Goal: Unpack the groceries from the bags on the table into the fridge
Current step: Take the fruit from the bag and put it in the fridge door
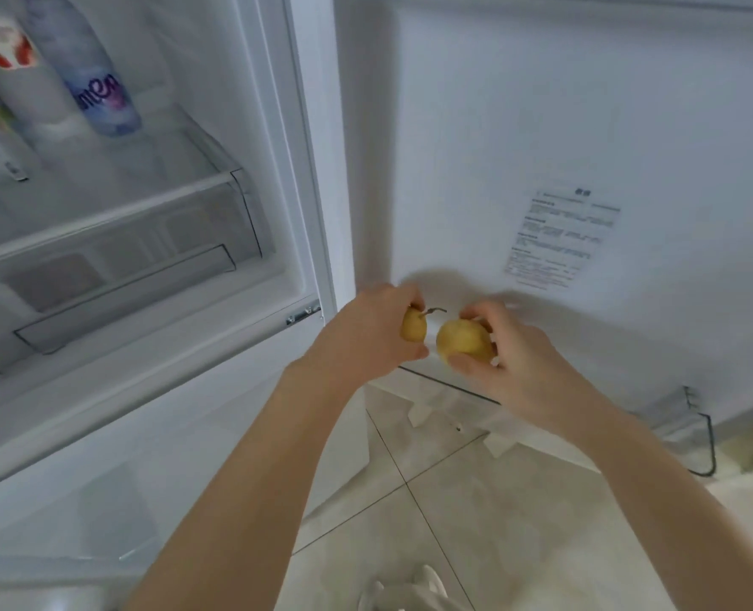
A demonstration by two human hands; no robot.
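Note:
My left hand (pixel 361 332) grips a small yellow pear (pixel 413 326) whose stem points right. Right beside it my right hand (pixel 511 359) holds a second, rounder yellow pear (pixel 463 339). Both hands are in front of the open white fridge door (pixel 586 125), just above its clear lower door shelf (pixel 674 416). The open fridge compartment (pixel 145 258) lies to the left.
Several bottles (pixel 97 81) lie on the fridge's upper shelf at the top left. Below them sits a clear drawer (pixel 123 275). A printed label (pixel 560 235) is stuck on the door's inside. Pale tiled floor (pixel 454 522) shows below.

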